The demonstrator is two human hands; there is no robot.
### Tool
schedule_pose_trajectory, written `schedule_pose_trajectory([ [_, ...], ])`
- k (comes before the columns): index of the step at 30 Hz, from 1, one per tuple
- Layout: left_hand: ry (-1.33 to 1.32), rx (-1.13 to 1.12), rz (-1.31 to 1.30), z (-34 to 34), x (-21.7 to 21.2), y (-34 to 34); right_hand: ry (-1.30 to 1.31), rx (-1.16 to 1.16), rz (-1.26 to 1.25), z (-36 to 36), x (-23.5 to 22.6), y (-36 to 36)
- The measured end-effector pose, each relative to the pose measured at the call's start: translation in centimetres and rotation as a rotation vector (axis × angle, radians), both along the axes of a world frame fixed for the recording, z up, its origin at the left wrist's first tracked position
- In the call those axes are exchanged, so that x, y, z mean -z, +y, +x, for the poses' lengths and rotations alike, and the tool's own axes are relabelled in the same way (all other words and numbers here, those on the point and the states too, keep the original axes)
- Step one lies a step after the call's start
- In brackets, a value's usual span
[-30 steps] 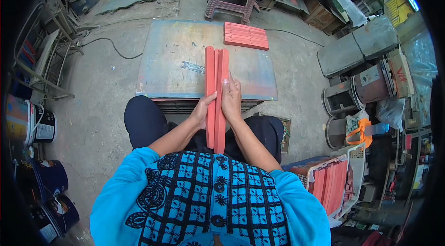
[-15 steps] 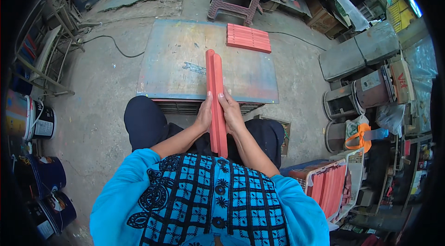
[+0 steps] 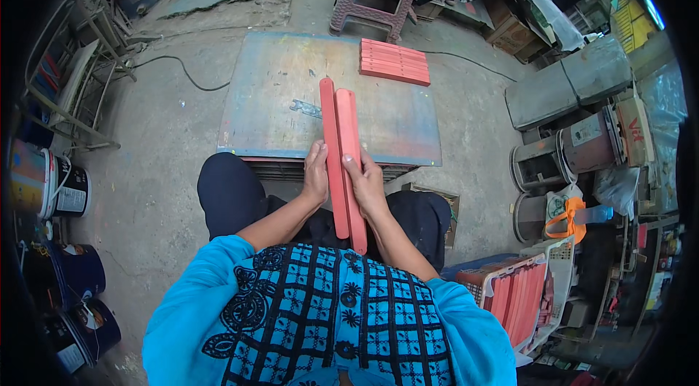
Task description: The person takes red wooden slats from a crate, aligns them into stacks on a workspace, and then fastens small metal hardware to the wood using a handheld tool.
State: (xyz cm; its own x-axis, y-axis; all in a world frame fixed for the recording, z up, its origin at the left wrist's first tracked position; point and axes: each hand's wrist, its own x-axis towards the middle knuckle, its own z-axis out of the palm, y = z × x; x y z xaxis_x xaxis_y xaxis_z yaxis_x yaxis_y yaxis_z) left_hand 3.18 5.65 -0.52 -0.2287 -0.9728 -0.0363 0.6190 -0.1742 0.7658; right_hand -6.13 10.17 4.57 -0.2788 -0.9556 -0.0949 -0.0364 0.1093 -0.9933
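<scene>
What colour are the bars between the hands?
The bars are coral red, best seen in the head view.

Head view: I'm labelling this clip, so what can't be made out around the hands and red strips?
- Undersides of the red strips, head view: turned away from the camera.
- Some fingertips of the right hand, head view: hidden behind the strips.
- Outer side of the dark blue bucket, head view: lost in the dark fisheye rim.
</scene>
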Motion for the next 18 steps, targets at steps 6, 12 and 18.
schedule_pose_trajectory([
  [6, -0.090, 0.001, 0.036, -0.5, 0.2, 0.4, 0.099, 0.036, -0.018, 0.5, -1.1, 0.1],
  [12, 0.095, 0.057, 0.139, -0.8, -0.1, 0.8, 0.678, -0.012, -0.114, 1.8, -0.8, 0.2],
  [18, 0.216, 0.074, 0.325, -0.5, -0.9, 0.9, 0.606, -0.157, -0.090, 1.3, -0.7, -0.2],
])
